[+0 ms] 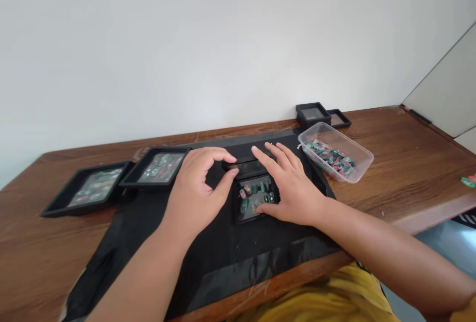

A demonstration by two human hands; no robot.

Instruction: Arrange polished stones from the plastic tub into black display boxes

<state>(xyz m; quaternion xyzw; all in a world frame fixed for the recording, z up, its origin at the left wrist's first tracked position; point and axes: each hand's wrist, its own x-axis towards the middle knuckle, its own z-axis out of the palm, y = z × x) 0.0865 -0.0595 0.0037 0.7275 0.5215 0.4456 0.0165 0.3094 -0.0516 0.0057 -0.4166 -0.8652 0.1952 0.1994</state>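
In the head view, a black display case (238,220) lies open on the dark mat. Green and pinkish press-on nails (255,189) sit on its clear film, arranged around the edges. Behind them stands the raised black lid (251,167). The thumb and forefinger of my left hand (199,178) close on the lid's left end. Over the right side of the case spreads my right hand (292,183), its thumb touching near the lower nails and its fingertips reaching past the lid's right end. Part of the case is hidden under that hand.
Two black cases (87,188) with nails inside rest at the left, one leaning on the other. A clear plastic tub (355,156) of loose nails stands to the right. Further back are more black frames (313,113) by the wall. The wooden table's front edge (267,287) is close to my body.
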